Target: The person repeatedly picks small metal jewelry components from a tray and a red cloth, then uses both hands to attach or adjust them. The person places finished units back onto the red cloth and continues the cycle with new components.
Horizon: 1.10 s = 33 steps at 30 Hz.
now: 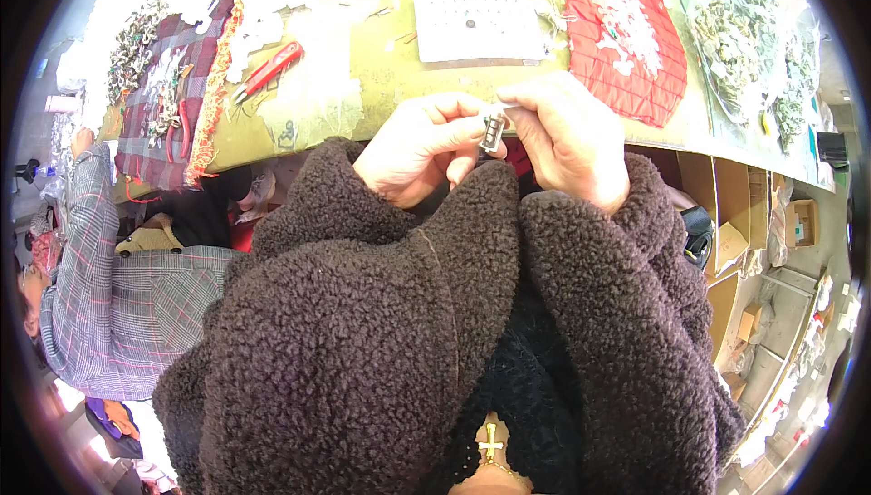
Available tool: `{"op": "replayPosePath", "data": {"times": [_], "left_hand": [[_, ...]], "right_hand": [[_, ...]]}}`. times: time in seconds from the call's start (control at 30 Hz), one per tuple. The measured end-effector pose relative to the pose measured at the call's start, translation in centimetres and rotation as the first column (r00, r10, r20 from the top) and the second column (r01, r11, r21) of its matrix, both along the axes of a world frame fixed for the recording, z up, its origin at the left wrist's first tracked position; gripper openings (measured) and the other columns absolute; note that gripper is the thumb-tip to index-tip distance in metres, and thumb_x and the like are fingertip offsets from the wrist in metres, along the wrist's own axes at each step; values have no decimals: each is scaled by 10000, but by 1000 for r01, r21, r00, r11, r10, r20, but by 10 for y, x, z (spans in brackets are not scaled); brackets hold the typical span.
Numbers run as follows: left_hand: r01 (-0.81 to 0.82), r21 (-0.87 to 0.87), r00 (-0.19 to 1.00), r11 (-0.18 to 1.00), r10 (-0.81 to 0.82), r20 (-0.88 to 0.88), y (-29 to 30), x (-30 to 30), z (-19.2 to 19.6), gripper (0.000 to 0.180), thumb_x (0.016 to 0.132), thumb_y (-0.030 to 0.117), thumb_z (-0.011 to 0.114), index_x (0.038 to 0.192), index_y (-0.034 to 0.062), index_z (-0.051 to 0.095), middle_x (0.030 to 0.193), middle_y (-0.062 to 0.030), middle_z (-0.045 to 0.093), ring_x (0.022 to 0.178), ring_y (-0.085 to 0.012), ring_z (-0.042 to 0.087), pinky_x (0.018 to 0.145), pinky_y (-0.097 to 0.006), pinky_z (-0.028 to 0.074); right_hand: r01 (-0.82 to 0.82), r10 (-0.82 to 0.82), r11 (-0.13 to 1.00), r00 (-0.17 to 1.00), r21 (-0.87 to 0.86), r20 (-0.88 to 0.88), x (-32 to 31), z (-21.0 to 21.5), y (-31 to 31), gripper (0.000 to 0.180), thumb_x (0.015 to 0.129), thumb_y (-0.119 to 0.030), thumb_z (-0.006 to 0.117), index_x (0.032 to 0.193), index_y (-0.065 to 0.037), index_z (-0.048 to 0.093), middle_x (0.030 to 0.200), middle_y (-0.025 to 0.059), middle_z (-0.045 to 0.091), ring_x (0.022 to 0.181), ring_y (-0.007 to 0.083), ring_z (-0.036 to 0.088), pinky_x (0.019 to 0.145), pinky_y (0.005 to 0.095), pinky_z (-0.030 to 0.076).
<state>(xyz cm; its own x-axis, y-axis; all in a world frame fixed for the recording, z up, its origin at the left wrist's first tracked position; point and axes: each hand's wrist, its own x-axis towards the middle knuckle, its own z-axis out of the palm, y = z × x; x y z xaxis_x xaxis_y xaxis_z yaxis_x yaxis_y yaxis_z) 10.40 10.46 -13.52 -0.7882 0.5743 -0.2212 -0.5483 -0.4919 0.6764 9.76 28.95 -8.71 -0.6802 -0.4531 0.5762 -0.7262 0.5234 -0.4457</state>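
Observation:
Just past the table's near edge, my left hand (pixel 426 146) pinches a small silvery rectangular part (pixel 493 133) with dark slots, between thumb and fingers. My right hand (pixel 572 137) is closed at the upper end of that same part, thumb and forefinger together. Something small and pale shows at its fingertips, too small to name. Beyond my hands lies a flat white tray (pixel 445 48) with a small dark round piece (pixel 471 24) on it.
A red cloth (pixel 667 64) with white pieces lies right, beside clear bags (pixel 735 41) of pale parts. Leftward are a red-handled tool (pixel 277 66) and a plaid cloth (pixel 145 146) bearing red-handled pliers (pixel 184 132). A person in a checked jacket (pixel 136 313) sits left; cartons (pixel 800 223) stand right.

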Motion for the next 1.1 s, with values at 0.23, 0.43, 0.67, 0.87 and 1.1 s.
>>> {"op": "replayPosePath", "data": {"times": [0.23, 0.43, 0.67, 0.87, 1.1], "left_hand": [[-134, 34, 991, 990, 133, 34, 4, 2, -7, 221, 902, 158, 590, 1044, -9, 564, 837, -58, 617, 521, -83, 500, 462, -200, 397], [-271, 74, 961, 960, 266, 73, 8, 2, -9, 188, 902, 96, 570, 1054, -9, 535, 813, -73, 607, 522, -132, 541, 460, -255, 454], [-266, -139, 953, 954, 238, -188, 5, 13, 3, 304, 892, 63, 564, 1168, -45, 500, 897, -120, 633, 610, -153, 607, 517, -264, 504], [-345, -308, 921, 887, 255, -296, 8, 17, 5, 318, 881, 35, 572, 1178, -55, 505, 905, -113, 630, 641, -136, 602, 559, -246, 491], [-263, -218, 961, 940, 236, -143, 9, 10, -2, 319, 889, 76, 590, 1171, -55, 522, 886, -99, 640, 658, -134, 608, 581, -229, 485]], "right_hand": [[75, 129, 918, 873, -390, 471, 19, -2, -16, 180, 810, 23, 601, 990, 15, 616, 879, 133, 635, 746, 234, 628, 663, 298, 507], [517, 545, 480, 457, -708, 703, 20, -21, -34, 193, 868, -30, 536, 1008, 73, 620, 857, 147, 632, 708, 189, 601, 640, 278, 484], [379, 514, 595, 499, -709, 698, 15, -16, -12, 111, 833, -5, 611, 898, 80, 584, 930, 165, 625, 882, 205, 610, 769, 285, 494], [472, 349, 588, 585, -657, 732, 22, -30, -30, 165, 822, -55, 618, 944, 51, 653, 834, 100, 650, 713, 144, 605, 625, 247, 485], [242, 368, 714, 669, -657, 646, 16, -47, -11, 160, 845, -51, 597, 964, 46, 645, 851, 114, 652, 732, 161, 620, 647, 268, 496]]}}
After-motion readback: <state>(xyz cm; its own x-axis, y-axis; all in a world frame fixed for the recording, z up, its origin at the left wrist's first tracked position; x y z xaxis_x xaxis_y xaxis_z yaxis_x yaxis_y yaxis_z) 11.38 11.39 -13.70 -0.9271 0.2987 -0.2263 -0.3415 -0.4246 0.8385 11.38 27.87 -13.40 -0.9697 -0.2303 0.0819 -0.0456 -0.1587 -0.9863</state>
